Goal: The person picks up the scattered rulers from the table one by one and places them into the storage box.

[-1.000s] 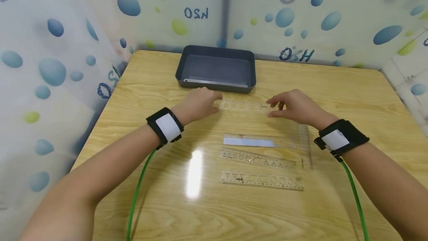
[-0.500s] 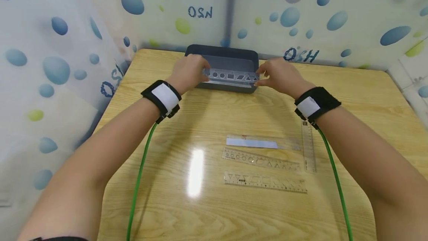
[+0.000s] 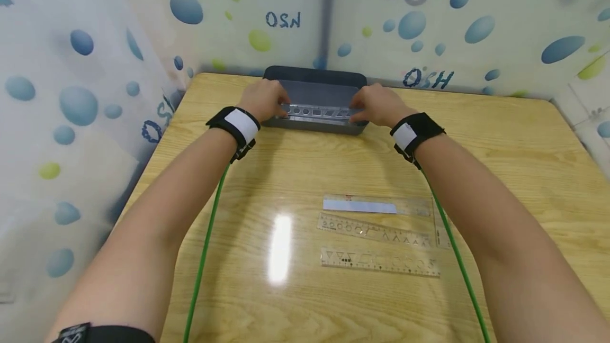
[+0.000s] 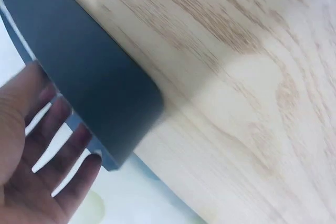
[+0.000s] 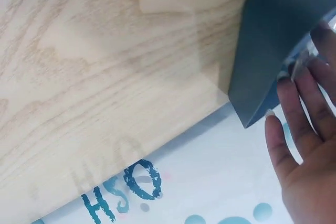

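On the near part of the wooden table [image 3: 238, 290], right of centre, a clear shape ruler [image 3: 380, 262] lies left to right; just beyond it a second shape ruler [image 3: 374, 230] slants a little, its right end nearer. Farther still is a ruler with a white strip [image 3: 359, 206], and at the right ends of these a crosswise ruler [image 3: 441, 234] points near to far, partly behind a green cable [image 3: 452, 240]. At the far side stands a dark tray [image 3: 314, 125], and the held ruler [image 3: 316, 112] is at its near side, just inside the near wall; whether it touches the floor there I cannot tell. Its long axis runs left to right, along that wall, directly between the hands: the left hand [image 3: 263, 100] pinches the left end, the right hand [image 3: 378, 106] the right, thumbs and fingers nearly closed, neither hand nearer.
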### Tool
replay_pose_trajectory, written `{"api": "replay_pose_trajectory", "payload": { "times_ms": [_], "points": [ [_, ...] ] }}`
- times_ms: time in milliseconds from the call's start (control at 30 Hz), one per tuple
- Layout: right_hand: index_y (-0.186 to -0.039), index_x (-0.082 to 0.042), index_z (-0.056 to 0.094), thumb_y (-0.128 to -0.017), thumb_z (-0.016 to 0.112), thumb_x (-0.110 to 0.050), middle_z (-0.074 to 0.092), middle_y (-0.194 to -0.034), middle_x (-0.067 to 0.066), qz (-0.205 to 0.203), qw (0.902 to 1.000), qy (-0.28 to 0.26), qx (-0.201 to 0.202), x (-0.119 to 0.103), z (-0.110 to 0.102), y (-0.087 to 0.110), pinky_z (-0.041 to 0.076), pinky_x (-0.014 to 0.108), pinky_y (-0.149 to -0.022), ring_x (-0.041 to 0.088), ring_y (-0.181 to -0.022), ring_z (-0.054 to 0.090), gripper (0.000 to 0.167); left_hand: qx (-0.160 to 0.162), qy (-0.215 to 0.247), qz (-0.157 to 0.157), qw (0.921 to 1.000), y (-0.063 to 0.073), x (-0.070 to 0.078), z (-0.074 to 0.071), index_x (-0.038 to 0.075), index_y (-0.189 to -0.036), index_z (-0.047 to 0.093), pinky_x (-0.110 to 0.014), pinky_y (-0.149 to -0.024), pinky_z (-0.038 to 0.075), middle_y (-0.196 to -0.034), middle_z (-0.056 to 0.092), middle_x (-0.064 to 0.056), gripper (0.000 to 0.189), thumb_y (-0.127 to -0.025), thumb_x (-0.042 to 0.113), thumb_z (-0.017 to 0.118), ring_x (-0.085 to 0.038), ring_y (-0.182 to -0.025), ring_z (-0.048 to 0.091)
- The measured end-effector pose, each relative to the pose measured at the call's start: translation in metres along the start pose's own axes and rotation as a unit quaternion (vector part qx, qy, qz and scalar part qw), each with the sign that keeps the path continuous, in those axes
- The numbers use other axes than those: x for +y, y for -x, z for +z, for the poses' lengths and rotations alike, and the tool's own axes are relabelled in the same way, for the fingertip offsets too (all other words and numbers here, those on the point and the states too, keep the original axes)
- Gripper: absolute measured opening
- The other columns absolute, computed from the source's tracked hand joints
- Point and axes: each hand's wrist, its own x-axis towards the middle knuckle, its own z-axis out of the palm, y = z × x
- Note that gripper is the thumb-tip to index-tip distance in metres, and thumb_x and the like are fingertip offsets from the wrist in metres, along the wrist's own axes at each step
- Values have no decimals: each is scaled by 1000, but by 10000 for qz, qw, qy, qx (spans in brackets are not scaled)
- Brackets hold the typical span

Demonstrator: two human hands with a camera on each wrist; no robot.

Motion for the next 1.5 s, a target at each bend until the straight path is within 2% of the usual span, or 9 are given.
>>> {"api": "replay_pose_trajectory", "payload": {
  "times_ms": [133, 467, 800, 967, 1100, 1233, 1300, 1400, 1500],
  "points": [
    [-125, 1, 74, -95, 78, -22, 72, -126, 22, -132, 9998, 94, -75, 0, 4, -4, 50, 52, -110, 37, -115, 70, 38, -176, 36, 6, 9998, -3, -7, 4, 9, -122, 78, -47, -98, 58, -126, 75, -12, 34, -91, 22, 83, -31, -115, 71],
    [-120, -4, 78, -95, 77, -19, 73, -125, 19, 49, 9999, 78, -67, 3, 18, -9, 58, 50, -95, 36, -111, 70, 29, -236, -7, 19, 9997, -10, -13, 12, 11, -116, 81, -48, -98, 58, -124, 76, -10, 27, -91, 21, 83, -30, -113, 71],
    [-125, -5, 76, -96, 76, -20, 71, -130, 19, 50, 9996, -16, -279, 3, 17, -9, 57, 51, -97, 36, -115, 68, 32, -875, 80, 343, 9955, -10, -16, 7, 8, -118, 78, -49, -96, 58, -125, 75, -14, 29, -98, 28, 75, -31, -110, 71],
    [-129, 0, 72, -99, 72, -19, 68, -134, 23, -122, 9998, -143, 76, 2, 5, 5, 53, 53, -103, 40, -122, 63, 35, -604, 419, 482, 9961, -3, -14, -1, 6, -120, 78, -45, -87, 57, -119, 75, -14, 31, -104, 30, 66, -29, -98, 72],
    [-123, 1, 74, -100, 71, -15, 69, -126, 24, -332, 9975, 75, 618, -7, -4, 32, 55, 53, -97, 40, -116, 65, 29, 156, 463, 457, 9978, 15, -1, -5, 5, -119, 77, -46, -88, 58, -118, 75, -15, 29, -104, 27, 65, -29, -99, 71],
    [-116, -3, 77, -97, 75, -17, 71, -115, 20, -465, 9948, 493, 761, -24, 1, 75, 58, 48, -83, 34, -99, 69, 24, 673, 727, 373, 9944, 48, 25, 0, 5, -113, 78, -45, -84, 58, -112, 74, -14, 25, -103, 25, 67, -29, -98, 70],
    [-116, -4, 77, -95, 77, -18, 72, -112, 18, -498, 9956, 564, 567, -32, 6, 98, 59, 46, -78, 31, -94, 69, 25, 576, 870, 560, 9930, 66, 42, 5, 6, -112, 78, -43, -82, 58, -109, 75, -13, 23, -102, 24, 69, -27, -96, 71],
    [-117, -5, 77, -93, 80, -18, 73, -113, 16, -577, 9972, 461, 86, -37, 16, 129, 59, 45, -77, 29, -94, 70, 28, 109, 1055, 1060, 9887, 87, 65, 15, 6, -112, 78, -41, -85, 59, -108, 76, -11, 23, -101, 24, 70, -25, -97, 71],
    [-119, -7, 76, -91, 81, -19, 73, -116, 13, -540, 9973, 256, -417, -39, 29, 154, 60, 44, -79, 29, -99, 71, 31, -441, 1196, 1337, 9828, 102, 87, 26, 7, -118, 77, -39, -89, 59, -114, 75, -9, 27, -100, 27, 71, -23, -102, 71]
  ]
}}
